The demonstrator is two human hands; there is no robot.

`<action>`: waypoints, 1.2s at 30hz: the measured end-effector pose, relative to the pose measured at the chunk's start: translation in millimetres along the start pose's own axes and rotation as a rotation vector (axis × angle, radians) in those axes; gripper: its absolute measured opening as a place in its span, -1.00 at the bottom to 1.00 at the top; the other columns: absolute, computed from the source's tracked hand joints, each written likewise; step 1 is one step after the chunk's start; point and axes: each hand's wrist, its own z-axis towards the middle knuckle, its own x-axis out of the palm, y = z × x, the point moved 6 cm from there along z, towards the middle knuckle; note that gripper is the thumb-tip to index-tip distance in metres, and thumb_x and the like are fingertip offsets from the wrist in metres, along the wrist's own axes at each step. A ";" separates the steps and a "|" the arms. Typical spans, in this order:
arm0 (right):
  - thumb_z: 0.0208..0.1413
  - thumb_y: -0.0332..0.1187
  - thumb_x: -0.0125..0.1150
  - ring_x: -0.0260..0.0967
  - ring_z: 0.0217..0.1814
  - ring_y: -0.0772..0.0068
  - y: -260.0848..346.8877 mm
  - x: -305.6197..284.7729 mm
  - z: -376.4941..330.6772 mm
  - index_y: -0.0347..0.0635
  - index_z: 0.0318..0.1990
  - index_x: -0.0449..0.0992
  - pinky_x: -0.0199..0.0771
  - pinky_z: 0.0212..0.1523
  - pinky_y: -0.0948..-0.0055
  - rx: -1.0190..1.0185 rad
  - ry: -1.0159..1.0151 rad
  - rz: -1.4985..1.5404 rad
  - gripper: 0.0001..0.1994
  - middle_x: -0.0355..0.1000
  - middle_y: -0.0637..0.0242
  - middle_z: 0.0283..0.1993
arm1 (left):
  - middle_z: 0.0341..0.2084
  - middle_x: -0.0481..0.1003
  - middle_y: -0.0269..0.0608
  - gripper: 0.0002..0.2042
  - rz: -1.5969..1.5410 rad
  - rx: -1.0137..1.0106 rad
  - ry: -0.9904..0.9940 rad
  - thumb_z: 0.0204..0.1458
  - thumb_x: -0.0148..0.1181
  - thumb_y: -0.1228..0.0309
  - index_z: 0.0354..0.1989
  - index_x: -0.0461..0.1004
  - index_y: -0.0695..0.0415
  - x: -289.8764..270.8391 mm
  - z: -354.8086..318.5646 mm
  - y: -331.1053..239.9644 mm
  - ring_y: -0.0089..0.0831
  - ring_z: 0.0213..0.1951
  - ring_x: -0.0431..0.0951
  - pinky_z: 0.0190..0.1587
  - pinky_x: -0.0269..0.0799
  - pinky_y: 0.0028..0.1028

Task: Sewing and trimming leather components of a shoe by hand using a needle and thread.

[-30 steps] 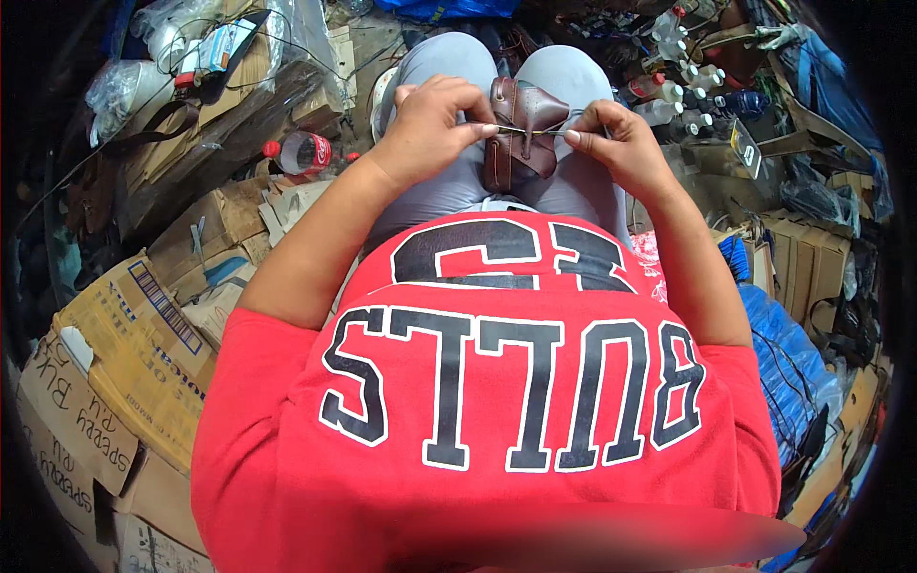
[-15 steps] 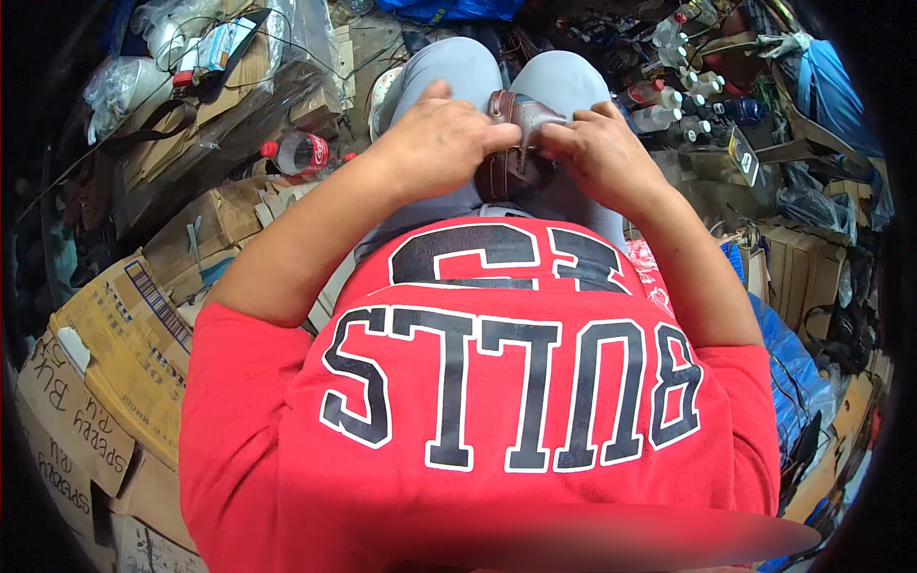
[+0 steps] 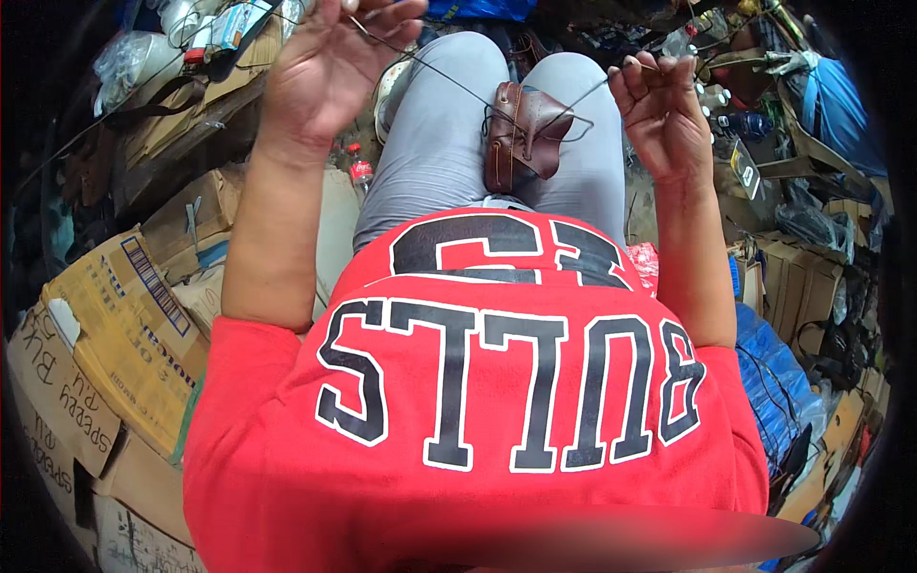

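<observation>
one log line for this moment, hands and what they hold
left hand: pinching thread, raised | right hand: pinching other thread end | brown leather piece: on lap, threads taut

The lap (image 3: 449,143), in grey trousers, carries a brown leather pouch (image 3: 521,134), which lies on the right thigh near the gap between the legs, its flap toward the knees. Dark thread (image 3: 449,81) runs up from the pouch to both sides. The floor (image 3: 334,229) around the legs is crowded: flattened cardboard boxes (image 3: 115,325) at the left edge, a red-capped bottle (image 3: 360,172) just beside the left thigh, a blue bag (image 3: 774,372) at the right edge, more boxes (image 3: 802,277) beyond it.
</observation>
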 end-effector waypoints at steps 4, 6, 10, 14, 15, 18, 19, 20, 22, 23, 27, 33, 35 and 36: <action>0.15 -0.13 0.07 0.21 -0.45 0.60 -8.5 6.7 -8.2 -0.19 -0.18 0.44 0.35 -0.17 0.47 0.134 0.063 0.205 -0.70 0.21 0.47 -0.54 | -0.45 0.29 -0.30 -0.78 -0.085 -0.144 0.286 0.22 -0.13 0.20 -0.31 0.27 0.09 -20.4 1.4 2.3 -0.38 -0.28 0.34 -0.02 0.25 -0.35; 0.15 -0.14 0.08 0.09 -0.54 0.68 -10.6 6.2 -15.4 -0.21 -0.11 0.42 0.30 -0.28 0.57 0.216 0.084 0.317 -0.67 0.09 0.51 -0.59 | -0.45 0.28 -0.31 -0.77 -0.088 -0.201 0.303 0.23 -0.15 0.19 -0.30 0.24 0.09 -31.0 0.8 5.7 -0.40 -0.28 0.33 -0.03 0.26 -0.37; 0.19 -0.12 0.00 0.02 -0.58 0.72 -7.7 23.2 -26.2 -0.27 0.15 0.23 0.22 -0.42 0.58 0.178 -0.125 0.155 -0.51 0.11 0.52 -0.58 | -0.46 0.31 -0.30 -0.77 0.015 -0.134 0.138 0.24 -0.18 0.20 -0.28 0.25 0.09 -28.6 -3.1 11.6 -0.40 -0.36 0.36 -0.13 0.30 -0.40; 0.24 0.00 -0.15 0.08 -0.58 0.70 5.0 30.2 -39.6 -0.19 0.22 0.20 0.20 -0.53 0.57 0.103 -0.081 -0.375 -0.46 0.22 0.49 -0.53 | -0.48 0.32 -0.30 -0.78 0.012 -0.132 0.084 0.25 -0.20 0.22 -0.27 0.26 0.10 -23.7 -7.2 8.2 -0.40 -0.39 0.37 -0.21 0.31 -0.42; 0.23 -0.02 -0.12 0.05 -0.60 0.70 0.8 29.4 -41.9 -0.11 0.21 0.24 0.18 -0.49 0.62 0.241 0.101 -0.561 -0.50 0.18 0.50 -0.54 | -0.49 0.32 -0.30 -0.78 0.043 -0.140 0.144 0.25 -0.20 0.22 -0.27 0.26 0.10 -22.1 -7.6 7.0 -0.41 -0.41 0.36 -0.25 0.30 -0.45; 0.09 -0.24 0.17 0.00 -0.58 0.72 -12.6 22.3 -51.1 -0.09 0.15 0.35 0.11 -0.53 0.68 0.252 0.149 -1.412 -0.55 0.21 0.45 -0.63 | -0.54 0.38 -0.28 -0.87 0.070 -0.174 0.250 0.20 -0.09 0.34 -0.28 0.37 0.09 -22.7 -9.4 3.7 -0.41 -0.46 0.39 -0.32 0.35 -0.44; 0.06 -0.24 0.20 0.03 -0.57 0.66 -12.6 22.9 -51.5 -0.07 0.14 0.37 0.15 -0.52 0.64 0.310 0.132 -1.660 -0.54 0.24 0.39 -0.61 | -0.56 0.34 -0.30 -0.87 0.167 -0.158 0.218 0.20 -0.09 0.35 -0.29 0.36 0.10 -28.4 -11.5 2.7 -0.45 -0.50 0.35 -0.37 0.31 -0.47; 0.03 -0.24 0.24 0.06 -0.57 0.60 -11.2 23.5 -52.6 -0.06 0.12 0.38 0.19 -0.51 0.60 0.368 0.114 -1.907 -0.53 0.27 0.32 -0.58 | -0.58 0.31 -0.32 -0.88 0.264 -0.141 0.185 0.20 -0.09 0.37 -0.31 0.36 0.11 -35.1 -12.8 0.0 -0.49 -0.54 0.30 -0.41 0.27 -0.50; 0.00 -0.06 0.21 0.39 -0.43 0.10 5.9 -6.7 -59.9 -0.07 -0.16 0.54 0.35 -0.36 0.24 0.013 0.068 -2.008 -0.65 0.38 0.10 -0.52 | -0.64 0.24 -0.37 -0.87 0.322 -0.052 0.054 0.19 -0.09 0.39 -0.36 0.35 0.12 -57.0 -11.2 -33.1 -0.56 -0.61 0.21 -0.48 0.20 -0.55; 0.03 -0.07 0.16 0.39 -0.40 0.05 19.8 -16.5 -64.3 -0.13 -0.30 0.54 0.37 -0.35 0.22 -0.030 0.052 -2.162 -0.69 0.40 0.09 -0.48 | -0.67 0.21 -0.39 -0.86 0.418 0.088 -0.100 0.19 -0.09 0.40 -0.39 0.35 0.12 -76.0 -12.9 -65.3 -0.58 -0.64 0.17 -0.51 0.16 -0.57; 0.08 -0.09 0.11 0.32 -0.45 0.04 84.1 -115.2 -110.4 -0.22 -0.47 0.40 0.28 -0.42 0.19 -0.034 -0.121 -2.332 -0.67 0.33 0.07 -0.53 | -0.68 0.15 -0.44 -0.88 0.550 0.360 -0.157 0.17 -0.06 0.46 -0.42 0.34 0.13 -119.8 -43.0 -171.4 -0.64 -0.65 0.07 -0.56 0.01 -0.60; -0.01 -0.05 0.22 0.12 -0.49 0.61 48.1 -126.3 -84.6 -0.07 0.06 0.43 0.18 -0.45 0.58 0.186 -0.312 -1.458 -0.51 0.30 0.42 -0.50 | -0.30 0.43 -0.34 -0.84 1.133 0.236 -0.337 0.09 0.07 0.46 -0.16 0.40 0.18 -94.6 -3.9 -77.2 -0.71 -0.42 0.30 -0.46 0.20 -0.69; 0.05 -0.08 0.18 0.17 -0.40 0.64 31.4 -75.2 -44.2 -0.11 0.12 0.37 0.23 -0.35 0.61 0.257 -0.106 -1.588 -0.49 0.37 0.40 -0.37 | -0.28 0.47 -0.37 -0.72 1.464 -0.172 0.062 -0.04 0.22 0.35 -0.13 0.46 0.10 -59.1 12.9 -10.5 -0.65 -0.26 0.40 -0.29 0.33 -0.59; 0.06 -0.12 0.17 0.25 -0.34 0.61 22.3 -52.6 -26.3 -0.12 0.09 0.41 0.30 -0.26 0.58 0.184 0.066 -1.596 -0.54 0.42 0.33 -0.33 | -0.31 0.49 -0.32 -0.64 1.628 -0.116 0.266 -0.11 0.28 0.32 -0.09 0.46 0.08 -23.9 16.6 16.4 -0.58 -0.24 0.44 -0.22 0.35 -0.54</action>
